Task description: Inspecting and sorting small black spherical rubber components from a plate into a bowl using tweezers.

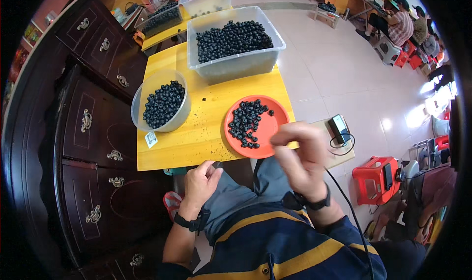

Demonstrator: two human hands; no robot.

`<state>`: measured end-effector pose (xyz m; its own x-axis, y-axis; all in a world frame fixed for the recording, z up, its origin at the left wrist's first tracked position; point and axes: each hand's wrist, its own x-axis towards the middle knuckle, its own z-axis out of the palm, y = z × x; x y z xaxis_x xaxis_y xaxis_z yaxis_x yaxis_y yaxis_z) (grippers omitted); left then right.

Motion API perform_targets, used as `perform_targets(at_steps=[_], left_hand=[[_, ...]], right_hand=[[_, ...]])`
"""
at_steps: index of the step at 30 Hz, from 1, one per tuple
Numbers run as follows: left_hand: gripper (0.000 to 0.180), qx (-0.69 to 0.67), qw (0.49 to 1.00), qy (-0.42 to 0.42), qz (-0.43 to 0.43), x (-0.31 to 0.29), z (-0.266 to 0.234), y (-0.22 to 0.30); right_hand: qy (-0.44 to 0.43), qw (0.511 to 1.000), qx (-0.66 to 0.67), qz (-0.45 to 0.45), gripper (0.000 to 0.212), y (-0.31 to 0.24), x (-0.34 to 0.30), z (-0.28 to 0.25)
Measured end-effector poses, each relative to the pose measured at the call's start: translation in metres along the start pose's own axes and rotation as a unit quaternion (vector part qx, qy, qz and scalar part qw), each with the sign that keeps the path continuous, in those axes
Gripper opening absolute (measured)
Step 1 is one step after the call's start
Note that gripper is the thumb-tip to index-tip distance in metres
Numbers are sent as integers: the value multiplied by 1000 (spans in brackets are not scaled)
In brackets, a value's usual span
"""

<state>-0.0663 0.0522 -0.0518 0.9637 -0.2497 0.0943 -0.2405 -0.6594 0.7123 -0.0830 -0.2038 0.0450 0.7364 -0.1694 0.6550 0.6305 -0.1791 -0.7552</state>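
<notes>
Small dark round bead-like pieces (pixel 244 120) with ring-shaped hollows lie scattered in a shallow orange-red plate (pixel 280 114) at the yellow table's front right. My right hand (pixel 306 159) is raised by the plate's near right edge, thumb and forefinger curled together; anything between them is too small to make out. My left hand (pixel 200 182) is low, in front of the table edge and above my left thigh. Its fingers are curled in with the thumb against them, and their inner side is hidden. A round clear tub (pixel 184 114) of the same pieces stands left of the plate.
A large clear bin (pixel 233 70) heaped with dark pieces stands at the table's back. Crumbs and one loose piece lie on the yellow table (pixel 204 137). Dark drawers (pixel 93 127) flank the left. A black cable runs beside my right arm. Red stool (pixel 376 182) and seated people are right.
</notes>
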Motion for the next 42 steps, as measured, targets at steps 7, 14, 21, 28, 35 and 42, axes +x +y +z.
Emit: perform_targets(at_steps=[7,14,21,28,35,42], left_hand=[[22,-26,1000,-3,-12,-10,5,-2],[23,-45,998,1,-32,-5,11,5],[21,-18,1000,14,-9,-3,11,5],[26,-26,1000,-15,-8,0,15,11],[16,-36,999,31,-17,-6,10,-1],[18,-53,999,1,-4,-13,12,-4]], right_hand=[[-227,950,-216,10,23,99,-60,9],[-171,975,-122,76,24,93,-58,7],[43,984,165,-50,52,-34,16,-9],[148,941,174,-250,96,-88,20,-89],[107,939,207,-253,79,-73,17,-84],[63,941,228,-243,63,-69,33,-65]])
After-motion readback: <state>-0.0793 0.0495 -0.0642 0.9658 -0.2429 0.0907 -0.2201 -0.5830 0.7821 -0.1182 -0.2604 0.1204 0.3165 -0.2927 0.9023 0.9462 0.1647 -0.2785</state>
